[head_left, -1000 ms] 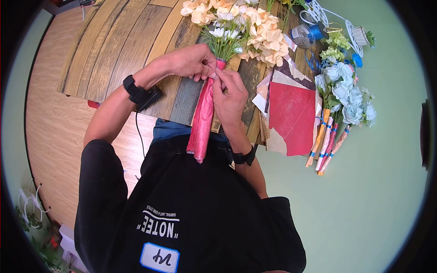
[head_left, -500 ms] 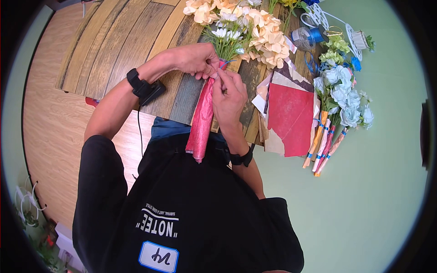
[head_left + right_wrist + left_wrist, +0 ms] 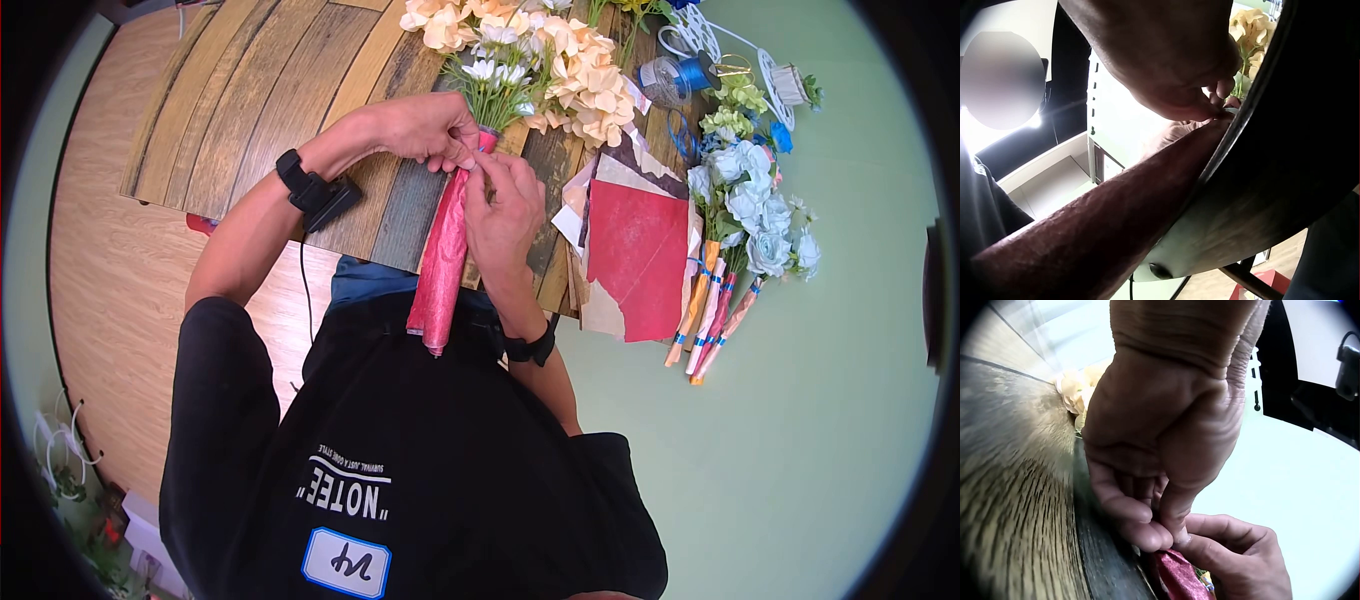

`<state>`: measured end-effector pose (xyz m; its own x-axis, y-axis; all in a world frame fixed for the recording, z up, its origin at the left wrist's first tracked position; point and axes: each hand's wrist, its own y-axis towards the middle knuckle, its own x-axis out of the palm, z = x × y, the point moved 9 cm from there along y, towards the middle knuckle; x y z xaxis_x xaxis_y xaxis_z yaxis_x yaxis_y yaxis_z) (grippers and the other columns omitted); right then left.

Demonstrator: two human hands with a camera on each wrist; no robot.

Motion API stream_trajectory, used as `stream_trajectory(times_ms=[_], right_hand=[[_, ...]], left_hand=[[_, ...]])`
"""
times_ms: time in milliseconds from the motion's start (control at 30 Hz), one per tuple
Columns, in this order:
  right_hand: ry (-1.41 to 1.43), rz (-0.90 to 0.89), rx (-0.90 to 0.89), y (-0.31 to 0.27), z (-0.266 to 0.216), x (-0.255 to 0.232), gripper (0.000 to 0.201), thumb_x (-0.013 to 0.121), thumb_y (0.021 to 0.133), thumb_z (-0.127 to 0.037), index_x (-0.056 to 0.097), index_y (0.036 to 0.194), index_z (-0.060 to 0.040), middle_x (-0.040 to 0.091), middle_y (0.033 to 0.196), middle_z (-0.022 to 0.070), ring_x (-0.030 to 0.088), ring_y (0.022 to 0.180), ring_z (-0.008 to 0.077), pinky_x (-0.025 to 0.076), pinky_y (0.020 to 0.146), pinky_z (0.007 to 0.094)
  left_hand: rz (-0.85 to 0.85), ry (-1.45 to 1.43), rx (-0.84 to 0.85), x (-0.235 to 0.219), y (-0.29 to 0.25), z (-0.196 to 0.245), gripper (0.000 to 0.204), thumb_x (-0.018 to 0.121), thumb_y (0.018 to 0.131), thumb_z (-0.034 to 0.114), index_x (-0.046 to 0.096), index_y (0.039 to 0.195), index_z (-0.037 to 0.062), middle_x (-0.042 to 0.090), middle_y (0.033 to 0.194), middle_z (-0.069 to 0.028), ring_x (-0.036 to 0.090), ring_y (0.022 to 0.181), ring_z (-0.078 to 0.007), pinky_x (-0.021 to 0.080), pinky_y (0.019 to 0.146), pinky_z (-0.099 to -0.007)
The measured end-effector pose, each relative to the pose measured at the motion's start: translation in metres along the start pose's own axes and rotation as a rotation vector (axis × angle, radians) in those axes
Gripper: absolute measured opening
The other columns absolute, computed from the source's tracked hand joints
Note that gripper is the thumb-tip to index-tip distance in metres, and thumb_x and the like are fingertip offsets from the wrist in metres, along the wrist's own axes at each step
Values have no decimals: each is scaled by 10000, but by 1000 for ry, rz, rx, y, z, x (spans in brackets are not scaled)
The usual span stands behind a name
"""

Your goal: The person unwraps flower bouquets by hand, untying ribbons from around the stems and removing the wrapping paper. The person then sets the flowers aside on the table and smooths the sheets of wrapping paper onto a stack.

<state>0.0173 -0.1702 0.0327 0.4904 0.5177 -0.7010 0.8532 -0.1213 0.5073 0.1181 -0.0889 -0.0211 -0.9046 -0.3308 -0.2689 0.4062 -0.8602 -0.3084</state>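
Note:
A bouquet of white daisies (image 3: 490,72) and peach flowers (image 3: 590,90) lies on the wooden table, its stems rolled in shiny red paper (image 3: 440,260). The lower end of the roll reaches over the table's edge against the person's shirt. At the roll's neck, just below the stems, a bit of blue ribbon (image 3: 482,149) shows between the hands. The left hand (image 3: 432,135) pinches the ribbon with thumb and curled fingers. Close against it, the right hand (image 3: 506,205) pinches there too, fingertips meeting. Most of the ribbon is hidden by the fingers.
Right of the roll lies a stack of torn paper sheets, red on top (image 3: 640,260). Beyond it are wrapped pale blue flowers (image 3: 760,215) tied with blue ribbon. A blue ribbon spool (image 3: 693,73) stands at the back right. A black cable (image 3: 306,290) hangs from the left wrist's device.
Half a second ago a blue ribbon end stuck out to the right above the fingers; now only a small bit shows. Both hands stay at the roll's neck.

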Motion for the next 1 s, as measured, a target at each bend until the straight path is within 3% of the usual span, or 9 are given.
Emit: stream_trajectory(times_ms=[333, 533, 733, 800, 1000], right_hand=[[51, -41, 1, 1, 9, 3, 151, 729, 818, -84, 698, 964, -63, 612, 927, 81, 618, 885, 281, 445, 766, 404], [250, -85, 126, -2, 24, 12, 126, 703, 846, -53, 660, 962, -28, 606, 926, 110, 634, 786, 291, 491, 687, 403], [321, -82, 138, -3, 24, 13, 124, 686, 882, -42, 642, 994, -10, 585, 898, 110, 582, 646, 220, 477, 598, 349], [366, -106, 159, -4, 27, 16, 113, 677, 904, 9, 651, 1012, 27, 587, 900, 65, 554, 675, 101, 469, 616, 255], [389, -180, 191, 0, 30, 15, 136, 707, 892, 3, 679, 1020, 39, 611, 889, 55, 569, 672, 83, 475, 617, 238]], left_hand=[[-6, -8, -3, 0, -1, 2, 122, 681, 941, 134, 708, 883, 30, 639, 714, 4, 604, 620, -82, 447, 513, -246], [13, -40, 1, 0, -5, 2, 182, 682, 958, 183, 696, 858, 32, 641, 730, -1, 604, 620, -78, 441, 510, -244], [45, -69, 3, 3, -10, 2, 199, 645, 984, 183, 658, 859, 28, 631, 751, 6, 604, 623, -81, 436, 511, -246], [43, -69, 15, 5, -10, -1, 191, 633, 989, 175, 653, 868, 29, 629, 759, 6, 603, 625, -81, 435, 510, -247], [46, -84, -3, 5, -11, 0, 160, 616, 991, 147, 656, 892, 28, 631, 774, 1, 608, 627, -80, 443, 506, -241]])
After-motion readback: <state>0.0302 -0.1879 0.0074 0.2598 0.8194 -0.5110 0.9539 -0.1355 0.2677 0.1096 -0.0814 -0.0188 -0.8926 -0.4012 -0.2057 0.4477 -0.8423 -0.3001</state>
